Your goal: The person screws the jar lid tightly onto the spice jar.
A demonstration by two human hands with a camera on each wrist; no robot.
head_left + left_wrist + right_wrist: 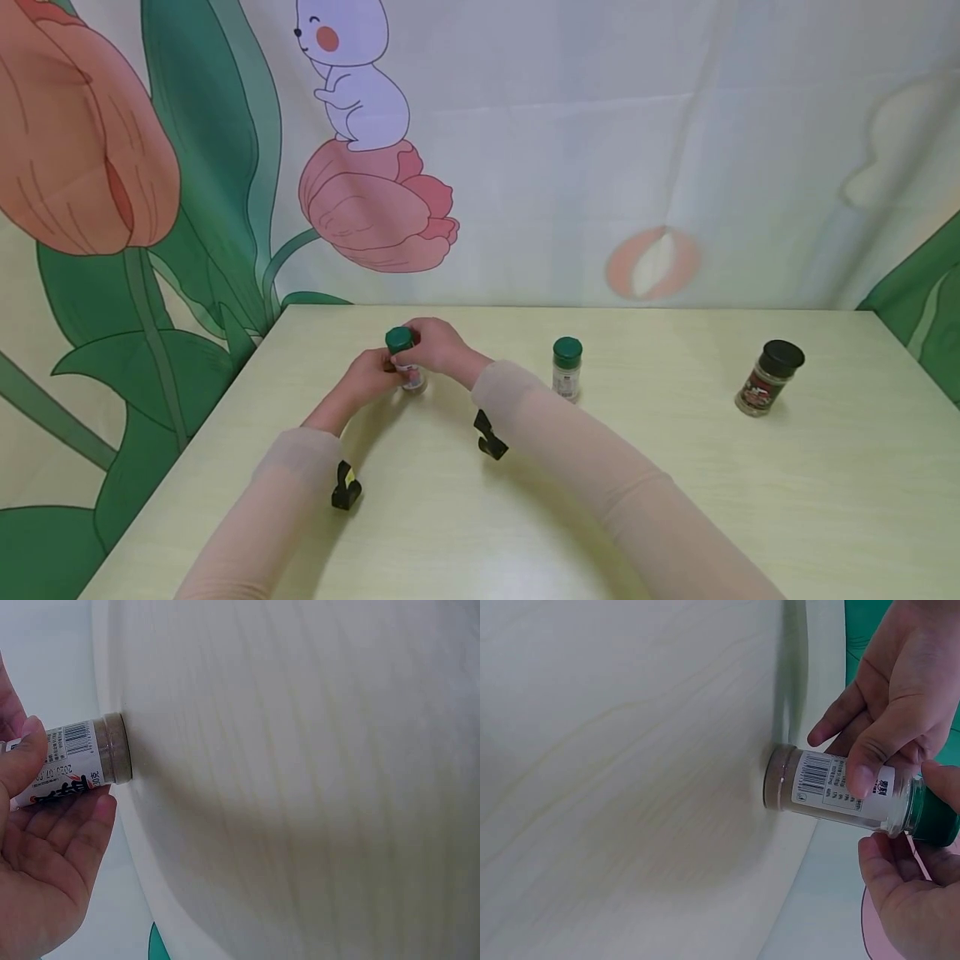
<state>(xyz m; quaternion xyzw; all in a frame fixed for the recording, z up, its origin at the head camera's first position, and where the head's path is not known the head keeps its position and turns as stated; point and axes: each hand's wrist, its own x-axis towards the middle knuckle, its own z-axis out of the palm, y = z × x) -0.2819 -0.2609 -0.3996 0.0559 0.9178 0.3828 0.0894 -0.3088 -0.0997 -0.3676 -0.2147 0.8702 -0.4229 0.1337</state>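
A small seasoning jar (413, 381) with a green cap (399, 337) stands on the table, close to its back left. My left hand (367, 377) grips the jar's body, its thumb lying across the white label, as the right wrist view shows. At the top, my right hand (441, 346) pinches the green cap with thumb and fingers. Brownish powder shows through the jar's base (115, 748) in the left wrist view. The cap (936, 817) sits on the clear neck in the right wrist view.
A second green-capped jar (567, 368) stands right of my hands, partly behind the right sleeve (585, 450). Farther right is a black-capped jar (769, 377) with a dark label. A printed cloth (540, 167) hangs behind the table (675, 500).
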